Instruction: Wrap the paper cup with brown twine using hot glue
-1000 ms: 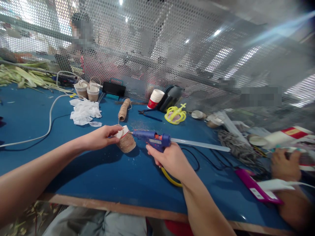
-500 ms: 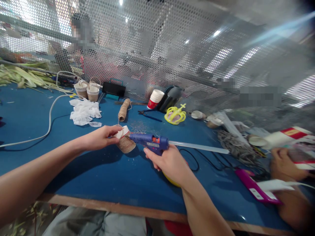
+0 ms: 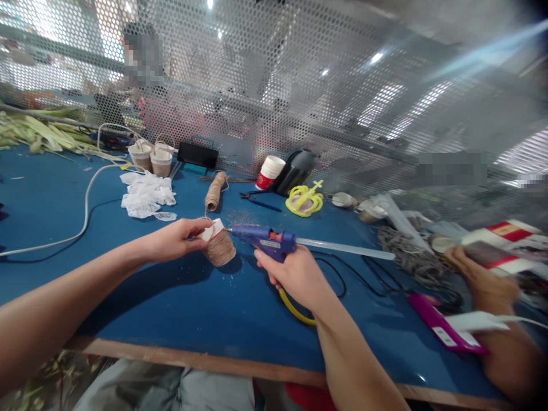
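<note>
My left hand (image 3: 186, 237) is closed on the white rim of a paper cup (image 3: 220, 248), which is tilted over the table and wrapped in brown twine over much of its side. A strand runs from it to a twine spool (image 3: 215, 191) just behind. My right hand (image 3: 295, 274) is wrapped around the handle of a blue hot glue gun (image 3: 268, 240). Its nozzle points left, close to the cup's rim; whether it touches I cannot tell. A long clear glue stick (image 3: 346, 249) sticks out of the gun's back.
Behind stand twine-wrapped cups (image 3: 161, 161), stacked cups (image 3: 271, 172), pliers (image 3: 261, 201) and a yellow crown (image 3: 304, 200). White gloves (image 3: 148, 194) lie at left. At right are a purple power strip (image 3: 445, 325), grey cord (image 3: 406, 260) and another person's hand (image 3: 483, 279).
The glue gun has drawn back slightly to the right and up from the cup. The left hand stays put. The other person's hand at right has moved left.
</note>
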The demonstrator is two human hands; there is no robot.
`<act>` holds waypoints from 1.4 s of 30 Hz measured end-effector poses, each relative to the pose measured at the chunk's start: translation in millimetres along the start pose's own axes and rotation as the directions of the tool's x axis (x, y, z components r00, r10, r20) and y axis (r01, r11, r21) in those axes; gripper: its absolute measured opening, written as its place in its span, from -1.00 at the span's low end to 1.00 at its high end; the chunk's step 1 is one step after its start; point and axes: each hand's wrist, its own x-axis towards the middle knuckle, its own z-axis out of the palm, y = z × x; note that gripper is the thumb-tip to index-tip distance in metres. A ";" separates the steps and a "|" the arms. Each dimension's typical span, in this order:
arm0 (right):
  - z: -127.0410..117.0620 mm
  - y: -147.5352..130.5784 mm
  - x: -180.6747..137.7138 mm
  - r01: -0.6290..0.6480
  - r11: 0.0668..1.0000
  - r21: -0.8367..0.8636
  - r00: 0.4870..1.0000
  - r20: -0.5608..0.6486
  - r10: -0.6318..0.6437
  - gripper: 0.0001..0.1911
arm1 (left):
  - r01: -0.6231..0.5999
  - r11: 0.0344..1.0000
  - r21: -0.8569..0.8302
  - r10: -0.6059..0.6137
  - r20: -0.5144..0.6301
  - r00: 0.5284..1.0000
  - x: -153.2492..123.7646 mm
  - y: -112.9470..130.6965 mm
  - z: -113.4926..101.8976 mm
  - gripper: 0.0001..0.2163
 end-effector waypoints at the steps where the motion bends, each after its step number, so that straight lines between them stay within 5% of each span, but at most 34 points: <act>1: 0.4 -0.5 0.2 -0.005 1.000 0.001 1.000 -0.005 0.005 -0.74 | -0.003 1.000 0.001 0.003 -0.001 1.000 0.1 0.1 0.1 -0.68; 42: -0.1 0.9 -7.5 0.072 0.997 -0.034 0.997 0.032 -0.071 -0.70 | -0.018 0.999 0.035 0.017 0.012 1.000 0.1 2.0 -0.4 -0.75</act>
